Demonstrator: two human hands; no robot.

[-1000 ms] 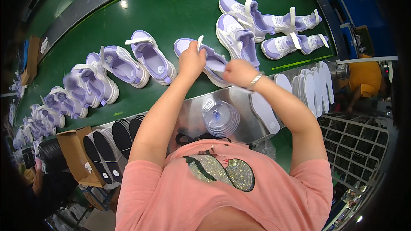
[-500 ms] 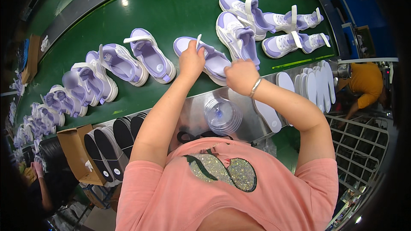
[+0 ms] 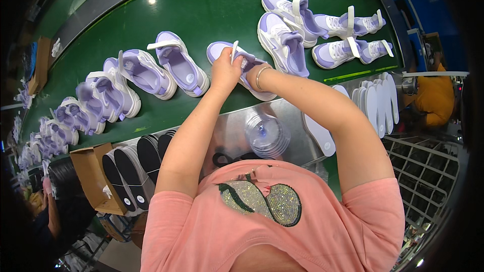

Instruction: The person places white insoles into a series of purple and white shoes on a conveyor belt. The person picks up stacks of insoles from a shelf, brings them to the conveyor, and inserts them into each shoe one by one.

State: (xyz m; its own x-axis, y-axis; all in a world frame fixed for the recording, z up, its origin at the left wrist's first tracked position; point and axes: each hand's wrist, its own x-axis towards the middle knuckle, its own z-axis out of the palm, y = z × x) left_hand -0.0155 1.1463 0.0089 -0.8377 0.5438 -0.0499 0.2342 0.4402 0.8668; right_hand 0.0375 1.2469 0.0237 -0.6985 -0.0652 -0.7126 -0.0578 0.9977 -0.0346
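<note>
A lilac and white sneaker (image 3: 217,50) rests on the green work surface in front of me, toe pointing up and to the left. My left hand (image 3: 226,72) grips it near the tongue, its fingers closed beside the raised white strap (image 3: 235,49). My right hand (image 3: 255,76) reaches down into the shoe's opening, with its fingers hidden inside. To the right, close to that hand, stands another lilac sneaker (image 3: 282,45). Left of my left hand is a sneaker with an insole showing inside (image 3: 181,68).
More matching sneakers (image 3: 146,73) line the green surface (image 3: 212,0) on both sides. Along the near metal ledge lie white insoles (image 3: 320,133), black insoles (image 3: 128,171) and stacked clear plastic pieces (image 3: 266,133). A cardboard box (image 3: 83,166) sits left; a wire rack (image 3: 423,166) right. Other people work at both sides.
My right hand has moved from the heel edge into the shoe, its fingers now out of sight. The left hand keeps its grip near the strap.
</note>
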